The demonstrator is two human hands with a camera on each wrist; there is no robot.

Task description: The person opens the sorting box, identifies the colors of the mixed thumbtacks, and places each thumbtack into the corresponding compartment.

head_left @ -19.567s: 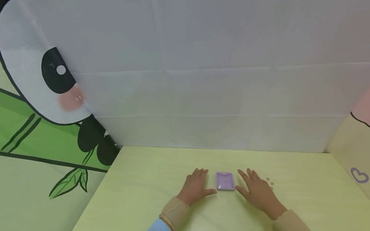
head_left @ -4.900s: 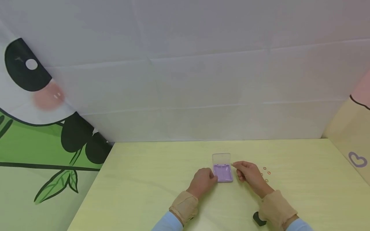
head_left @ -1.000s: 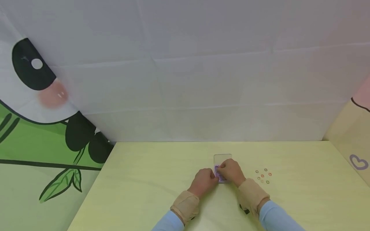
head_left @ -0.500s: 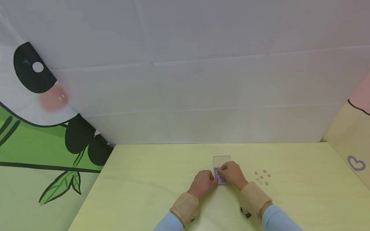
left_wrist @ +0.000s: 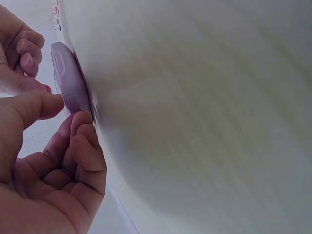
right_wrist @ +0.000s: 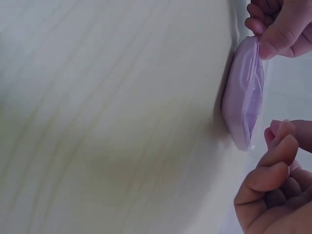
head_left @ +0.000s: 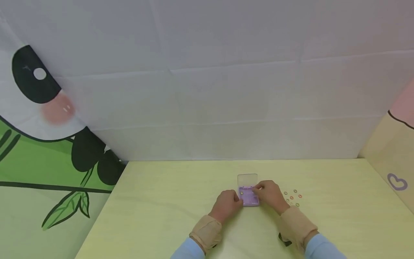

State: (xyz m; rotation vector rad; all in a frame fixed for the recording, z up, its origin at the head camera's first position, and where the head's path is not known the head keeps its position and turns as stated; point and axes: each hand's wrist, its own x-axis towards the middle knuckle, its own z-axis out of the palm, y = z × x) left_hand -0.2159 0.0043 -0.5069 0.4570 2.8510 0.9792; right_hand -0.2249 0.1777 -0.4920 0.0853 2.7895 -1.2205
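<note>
A small purple box (head_left: 249,199) with its clear lid (head_left: 247,179) tipped back lies on the table in the head view. My left hand (head_left: 226,205) pinches its near left edge between thumb and index finger, as the left wrist view shows closely. Inside, by the left wall, is one small round tack-like piece (head_left: 241,193). My right hand (head_left: 271,195) is over the box's right edge, thumb and index tips close together, other fingers loosely curled. In the right wrist view nothing shows between the fingertips (right_wrist: 286,146) of the right hand, which are just off the box.
Right of the right hand lie several small coloured tack-like pieces (head_left: 291,197) on the pale yellow table (head_left: 168,208). Their thin stems point up in the left wrist view. A white wall sheet (head_left: 207,140) stands along the table's back edge.
The box has been opened since the earliest frame. In the last second my right hand lets go of a piece by the box's left wall and draws back right. The left hand stays put.
</note>
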